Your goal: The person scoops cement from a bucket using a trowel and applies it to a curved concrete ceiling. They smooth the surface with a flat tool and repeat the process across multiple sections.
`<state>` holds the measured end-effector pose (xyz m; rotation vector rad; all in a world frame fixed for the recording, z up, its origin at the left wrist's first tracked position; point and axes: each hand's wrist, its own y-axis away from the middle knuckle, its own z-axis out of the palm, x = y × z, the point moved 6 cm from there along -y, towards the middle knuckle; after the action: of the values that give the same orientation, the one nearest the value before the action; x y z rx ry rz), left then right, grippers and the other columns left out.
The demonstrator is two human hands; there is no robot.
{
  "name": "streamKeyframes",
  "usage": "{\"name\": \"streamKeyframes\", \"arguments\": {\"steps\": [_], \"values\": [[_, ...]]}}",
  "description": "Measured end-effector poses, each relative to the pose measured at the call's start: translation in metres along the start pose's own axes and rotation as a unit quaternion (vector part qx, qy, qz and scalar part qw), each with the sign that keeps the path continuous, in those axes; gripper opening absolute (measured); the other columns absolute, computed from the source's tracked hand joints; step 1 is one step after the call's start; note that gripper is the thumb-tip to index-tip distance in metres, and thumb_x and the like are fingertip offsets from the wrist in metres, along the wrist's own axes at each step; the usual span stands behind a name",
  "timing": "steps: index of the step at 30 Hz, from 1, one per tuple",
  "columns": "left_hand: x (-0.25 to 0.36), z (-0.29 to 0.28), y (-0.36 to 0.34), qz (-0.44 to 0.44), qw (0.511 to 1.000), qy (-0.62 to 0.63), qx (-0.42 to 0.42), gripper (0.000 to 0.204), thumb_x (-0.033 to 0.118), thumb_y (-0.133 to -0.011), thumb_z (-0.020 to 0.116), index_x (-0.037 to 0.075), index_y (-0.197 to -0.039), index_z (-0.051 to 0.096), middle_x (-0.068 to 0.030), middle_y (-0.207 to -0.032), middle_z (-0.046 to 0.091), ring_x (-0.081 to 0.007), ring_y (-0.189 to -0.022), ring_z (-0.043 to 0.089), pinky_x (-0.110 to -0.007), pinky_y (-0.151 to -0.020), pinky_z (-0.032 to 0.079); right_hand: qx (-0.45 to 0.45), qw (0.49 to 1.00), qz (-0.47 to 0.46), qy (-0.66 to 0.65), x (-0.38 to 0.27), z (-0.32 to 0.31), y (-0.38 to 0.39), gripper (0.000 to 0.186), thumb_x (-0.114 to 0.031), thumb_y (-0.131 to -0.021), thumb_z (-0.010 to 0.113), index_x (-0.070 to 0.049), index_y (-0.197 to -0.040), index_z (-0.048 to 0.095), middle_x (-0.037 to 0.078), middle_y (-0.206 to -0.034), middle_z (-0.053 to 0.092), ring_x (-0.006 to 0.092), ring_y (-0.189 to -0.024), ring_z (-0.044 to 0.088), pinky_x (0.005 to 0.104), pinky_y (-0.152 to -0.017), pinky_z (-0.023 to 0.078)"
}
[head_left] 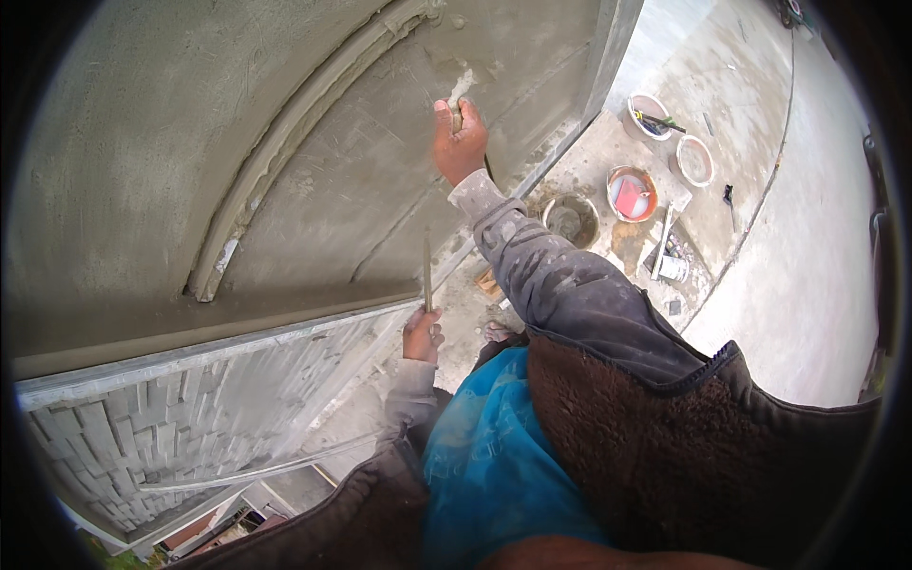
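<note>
Right hand (pixel 461 144): fingers curled, thumb and forefinger pinched mortar-smeared piece (pixel 461 89), exact kind unclear, before rendered wall (pixel 380 161); contact with wall could not be told. Left hand (pixel 421 335): fingers wrapped around lower end of slim upright tool (pixel 427 271). Curved moulding (pixel 275 157) stood to left; mortar bucket (pixel 571 220) sat on ground, right.

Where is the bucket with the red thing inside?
In the head view's right half, the orange bucket is below and right of the right hand, between the bucket of gray stuff and the white bucket without tools.
</note>
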<state>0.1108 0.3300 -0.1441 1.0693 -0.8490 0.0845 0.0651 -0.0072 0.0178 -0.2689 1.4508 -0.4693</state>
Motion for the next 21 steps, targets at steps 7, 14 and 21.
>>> {"name": "streamKeyframes", "arguments": {"steps": [7,14,21], "values": [[-0.005,-0.021,0.011,-0.001,1.000,-0.021,-0.007,0.039,0.011,-0.086,0.068,0.002,-0.123,0.060,0.0042,-0.087,0.049,-0.0059,-0.063,0.043,-0.022,-0.049,0.033,-0.043,0.993,0.084,-0.065,0.032,0.012,0.007,0.039,-0.031,-0.096,0.063,0.009,-0.099,0.061,0.020,-0.078,0.061,0.0328,-0.074,0.062,0.0382,-0.070,0.048],[-0.007,-0.046,0.009,0.001,1.000,0.020,-0.007,0.034,0.007,-0.085,0.070,0.006,-0.117,0.061,0.0042,-0.085,0.055,-0.0039,-0.058,0.041,-0.021,-0.046,0.030,-0.086,0.956,0.192,-0.205,-0.004,0.022,0.031,0.027,-0.025,-0.098,0.060,-0.001,-0.089,0.052,0.004,-0.066,0.055,0.0140,-0.054,0.056,0.0283,-0.051,0.044],[-0.013,-0.049,0.014,-0.008,1.000,0.014,-0.014,0.030,0.008,-0.085,0.070,0.007,-0.115,0.062,0.0042,-0.085,0.055,-0.0040,-0.059,0.042,-0.020,-0.046,0.032,-0.127,0.951,0.167,-0.228,-0.014,0.032,0.053,0.027,-0.025,-0.100,0.052,0.001,-0.096,0.056,0.006,-0.066,0.057,0.0131,-0.050,0.055,0.0285,-0.046,0.044]]}}
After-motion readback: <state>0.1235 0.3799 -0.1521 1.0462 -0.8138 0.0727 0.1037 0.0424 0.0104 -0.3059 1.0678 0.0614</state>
